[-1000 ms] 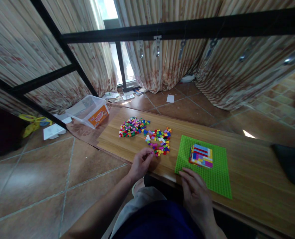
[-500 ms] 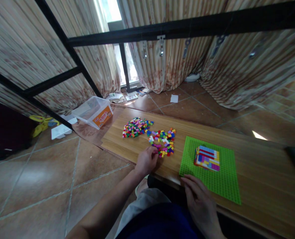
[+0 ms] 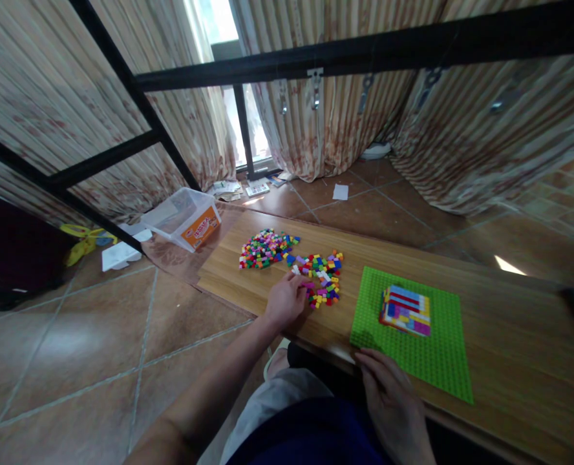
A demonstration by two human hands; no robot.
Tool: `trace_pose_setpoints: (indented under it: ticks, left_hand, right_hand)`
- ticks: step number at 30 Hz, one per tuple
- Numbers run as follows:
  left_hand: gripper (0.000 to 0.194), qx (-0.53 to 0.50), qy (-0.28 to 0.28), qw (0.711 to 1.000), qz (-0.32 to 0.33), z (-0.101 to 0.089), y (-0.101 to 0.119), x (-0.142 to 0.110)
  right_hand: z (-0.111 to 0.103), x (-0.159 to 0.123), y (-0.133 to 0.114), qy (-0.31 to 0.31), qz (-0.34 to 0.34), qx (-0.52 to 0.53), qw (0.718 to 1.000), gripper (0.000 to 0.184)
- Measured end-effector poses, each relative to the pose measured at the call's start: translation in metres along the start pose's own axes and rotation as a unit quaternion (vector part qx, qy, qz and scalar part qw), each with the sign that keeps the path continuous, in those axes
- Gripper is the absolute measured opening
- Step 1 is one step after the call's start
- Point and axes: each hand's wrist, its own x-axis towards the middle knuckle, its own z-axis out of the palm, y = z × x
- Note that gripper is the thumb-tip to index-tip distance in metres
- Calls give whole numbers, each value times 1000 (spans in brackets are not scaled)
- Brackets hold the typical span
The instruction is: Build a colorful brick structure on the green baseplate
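Note:
My left hand (image 3: 287,301) is at the near left edge of a loose pile of small coloured toy bricks (image 3: 324,278). Its fingers are bent and drawn together by some magenta bricks; anything between the fingertips is too small to make out. My right hand (image 3: 392,399) rests at the table's front edge, fingers stretched out and holding nothing, just short of the green baseplate's (image 3: 437,368) near left corner. On that baseplate stands a block built of bricks (image 3: 406,310), with red, white, yellow, purple and blue rows on top.
A second, denser brick heap (image 3: 265,248) lies farther left on the wooden table (image 3: 510,336). Beyond the table's left end, a clear plastic box (image 3: 185,216) with an orange label stands on the floor. A black metal frame (image 3: 287,71) crosses in front of the curtains.
My left hand has moved slightly forward along the pile, its fingers reaching farther over the bricks. My right hand and the built block stay about where they were; the view shifted slightly.

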Motion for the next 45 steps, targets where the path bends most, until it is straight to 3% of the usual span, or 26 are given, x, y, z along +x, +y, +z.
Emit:
trace_pose_setpoints:
  ticks: [6,12,17,22,26,36,45]
  left_hand:
    - [18,59,-23,998,-19,1,9,7]
    - [18,51,-10,998,-26,1,8,7]
    - [21,-5,9,1000,0,1,5,-2]
    - [18,-25,-7,999,40,6,9,-17]
    - [22,3,-18,999,44,9,17,-20]
    - [15,142,-69,987,-28,4,46,-9]
    - [22,136,-70,988,-16,6,43,-9]
  right_hand:
    - [2,-3,1,-6,14,1,1000,25]
    - [1,-3,0,-4,10,-8,1000,22]
    - [-1,-2,-1,-3,4,-8,1000,23]
    - [-1,-3,0,-3,5,-8,1000,25]
    - [1,-3,1,-8,5,-7,1000,24]
    - [1,-5,0,-13,33,6,999,25]
    - [-1,-5,-4,0,41,16,999,24]
